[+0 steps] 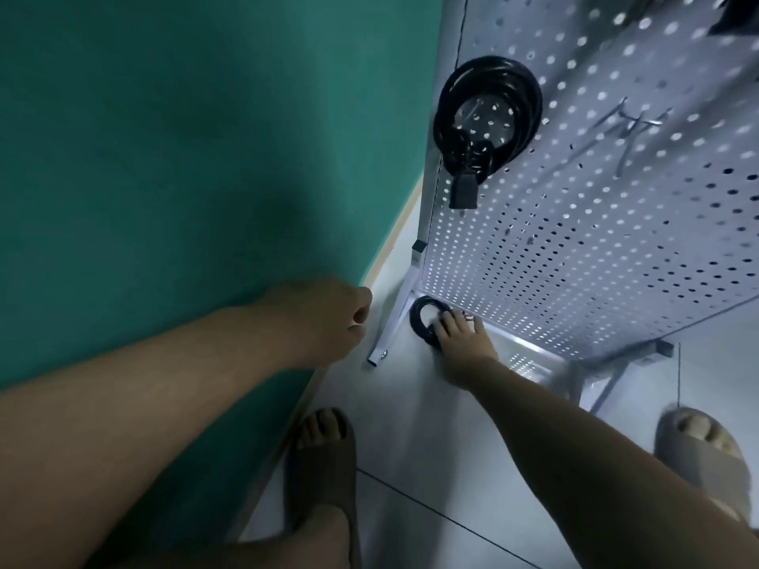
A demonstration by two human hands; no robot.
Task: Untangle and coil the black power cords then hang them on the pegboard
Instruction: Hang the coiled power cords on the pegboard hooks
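A coiled black power cord (488,112) hangs on the white pegboard (595,223), its plug dangling below the coil. A second, smaller black coil (423,318) lies on the floor at the pegboard's foot. My right hand (462,342) reaches down onto this coil, its fingers lying over the coil's right side. My left hand (328,318) hovers to the left of the stand's leg, fingers curled, nothing visible in it.
A green wall (185,158) fills the left side. The pegboard stand's white leg (390,334) slants to the floor between my hands. Metal hooks (632,125) stick out of the board higher up. My two feet in slippers stand on the white tiled floor (410,445).
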